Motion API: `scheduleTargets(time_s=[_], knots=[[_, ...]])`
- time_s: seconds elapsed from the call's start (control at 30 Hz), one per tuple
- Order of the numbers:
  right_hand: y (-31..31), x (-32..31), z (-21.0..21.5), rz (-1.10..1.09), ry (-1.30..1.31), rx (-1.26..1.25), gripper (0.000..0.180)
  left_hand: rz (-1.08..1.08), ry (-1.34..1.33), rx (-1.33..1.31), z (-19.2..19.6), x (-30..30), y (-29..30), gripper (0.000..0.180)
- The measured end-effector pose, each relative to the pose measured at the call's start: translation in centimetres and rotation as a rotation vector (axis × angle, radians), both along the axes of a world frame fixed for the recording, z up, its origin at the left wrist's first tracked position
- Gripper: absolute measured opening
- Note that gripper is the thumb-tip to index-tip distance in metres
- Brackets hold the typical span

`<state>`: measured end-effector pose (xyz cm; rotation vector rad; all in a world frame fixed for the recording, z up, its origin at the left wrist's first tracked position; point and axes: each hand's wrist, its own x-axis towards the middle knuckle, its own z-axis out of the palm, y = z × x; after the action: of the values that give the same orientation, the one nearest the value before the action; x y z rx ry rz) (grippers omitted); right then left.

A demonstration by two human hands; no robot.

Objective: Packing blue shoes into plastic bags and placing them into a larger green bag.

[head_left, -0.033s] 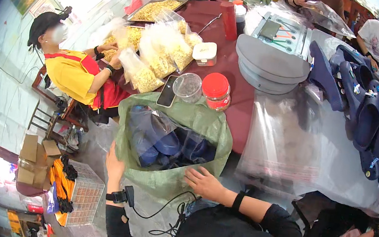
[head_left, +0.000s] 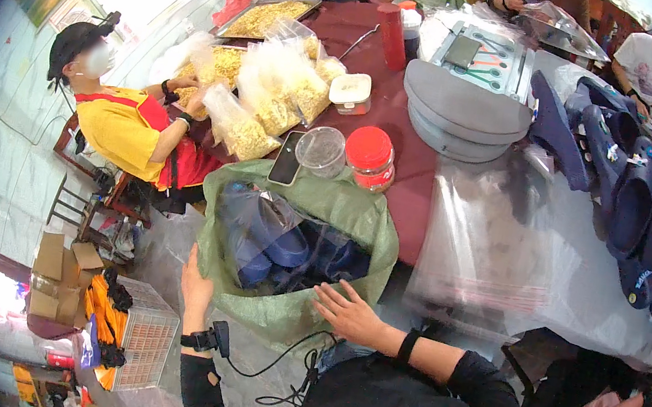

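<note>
Nothing has shifted between the earlier frame and this one: my hands sit just where they were on the green woven sack [head_left: 288,308] at the lower middle of the frame. My left hand [head_left: 196,285] lies flat against the sack's outer left wall, fingers together and pressed to the cloth, not pinching it. My right hand [head_left: 351,314] rests on the near rim with its fingers spread open, holding nothing. Inside the mouth lie dark blue clogs in clear plastic bags [head_left: 286,240], piled toward the middle. I judge I am steadying and settling the sack while it fills; the next move would call for a firm hold on the rim so the mouth stays wide. Just above the sack, a red-lidded jar [head_left: 371,158], a clear round lid [head_left: 322,150] and a phone [head_left: 287,157] rest on the maroon table [head_left: 407,123]. At right, more loose blue clogs [head_left: 643,194] lie on a sheet of clear plastic [head_left: 490,246]. At upper left a person in a yellow shirt [head_left: 120,128] handles bags of yellow snacks [head_left: 274,97] near a bright window.
</note>
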<state>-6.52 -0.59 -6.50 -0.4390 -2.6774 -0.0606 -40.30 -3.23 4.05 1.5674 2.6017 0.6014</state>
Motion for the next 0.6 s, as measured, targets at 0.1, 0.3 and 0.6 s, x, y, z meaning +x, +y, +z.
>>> scheduleTargets(time_s=[0.1,0.3,0.6], knots=[[0.1,-0.4,0.8,-0.209,0.034,-0.055,0.084,-0.037,0.042,0.002,0.5,0.9,0.3,0.068],[-0.8,-0.3,-2.3,-0.126,-0.442,-0.605,0.052,-0.065,0.069,-0.026,0.3,2.0,1.3,0.072],[-1.5,0.1,-3.4,-0.12,-0.223,-0.423,0.022,-0.014,0.037,-0.092,1.8,4.7,0.9,0.07]])
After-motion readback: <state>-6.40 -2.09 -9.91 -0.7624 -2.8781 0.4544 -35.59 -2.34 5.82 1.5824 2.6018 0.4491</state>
